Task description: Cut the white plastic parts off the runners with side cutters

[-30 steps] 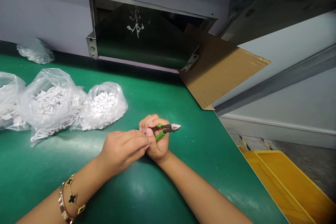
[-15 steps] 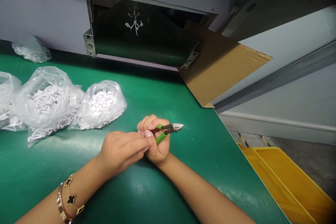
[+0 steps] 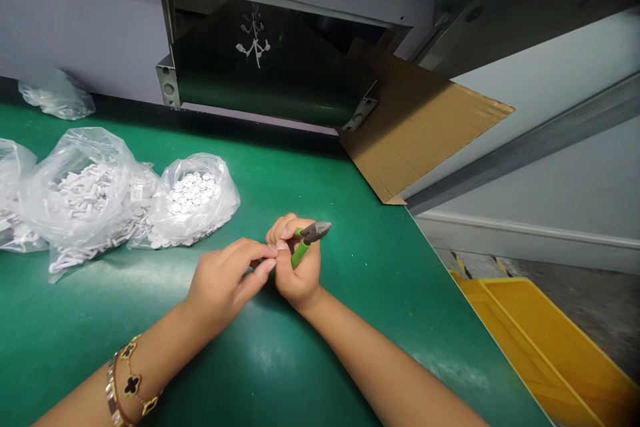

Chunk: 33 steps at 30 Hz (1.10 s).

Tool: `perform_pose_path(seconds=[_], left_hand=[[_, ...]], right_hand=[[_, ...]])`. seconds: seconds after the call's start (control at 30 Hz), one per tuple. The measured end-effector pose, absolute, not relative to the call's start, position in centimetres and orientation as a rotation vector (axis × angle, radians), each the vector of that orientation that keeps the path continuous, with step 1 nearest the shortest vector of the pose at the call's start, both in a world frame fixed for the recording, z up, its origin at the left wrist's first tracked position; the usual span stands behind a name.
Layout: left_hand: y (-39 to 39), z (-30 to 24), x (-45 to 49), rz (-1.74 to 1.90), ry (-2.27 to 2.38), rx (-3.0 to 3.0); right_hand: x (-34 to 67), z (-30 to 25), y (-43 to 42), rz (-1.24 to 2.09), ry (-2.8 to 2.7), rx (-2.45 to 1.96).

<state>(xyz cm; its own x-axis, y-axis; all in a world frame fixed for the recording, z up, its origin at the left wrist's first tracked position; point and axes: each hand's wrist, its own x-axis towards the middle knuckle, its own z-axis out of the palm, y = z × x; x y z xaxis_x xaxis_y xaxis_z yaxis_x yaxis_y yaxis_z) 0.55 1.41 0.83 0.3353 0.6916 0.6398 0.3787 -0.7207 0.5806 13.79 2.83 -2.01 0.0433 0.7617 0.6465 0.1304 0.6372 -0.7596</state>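
Observation:
My right hand [image 3: 297, 263] is curled around the green handles of a pair of side cutters [image 3: 306, 241], whose dark metal jaws point up and to the right. My left hand [image 3: 225, 280], with bracelets on its wrist, is next to it, its fingertips pinched together against my right fingers. Whether those fingertips hold anything small is hidden. Several white plastic parts fill clear plastic bags [image 3: 80, 197] on the green bench top [image 3: 400, 300], left of my hands. One bag of white discs [image 3: 193, 197] is nearest to them.
A dark green belt [image 3: 265, 80] runs out of an opening in the grey panel behind the bench, carrying a white plastic sprue [image 3: 254, 40]. Brown cardboard [image 3: 420, 127] lies by the opening. A yellow bin [image 3: 530, 340] stands on the floor below the bench's right edge.
The cutters have tilted, their jaws swinging from pointing right to up and right. My left fingertips have shifted slightly left, and the view has drifted a little.

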Motion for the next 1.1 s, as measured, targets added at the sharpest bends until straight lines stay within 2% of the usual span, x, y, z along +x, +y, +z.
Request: perform_pose_path(seconds=[0.3, 0.83, 0.97, 1.1], left_hand=[[1.79, 0.84, 0.52, 1.144, 1.078, 1.959], [1.87, 1.24, 1.17, 0.951, 1.107, 1.360], [1.80, 1.08, 1.31, 0.943, 1.123, 1.367], [1.75, 0.63, 0.90, 1.010, 1.173, 1.684]], right_hand=[[14.26, -1.87, 3.47, 0.320, -1.639, -0.920], [14.15, -1.86, 3.57, 0.306, -1.620, -1.026], [14.08, -1.64, 3.53, 0.293, -1.618, -1.039], [14.13, -1.57, 3.62, 0.233, -1.630, -1.086]])
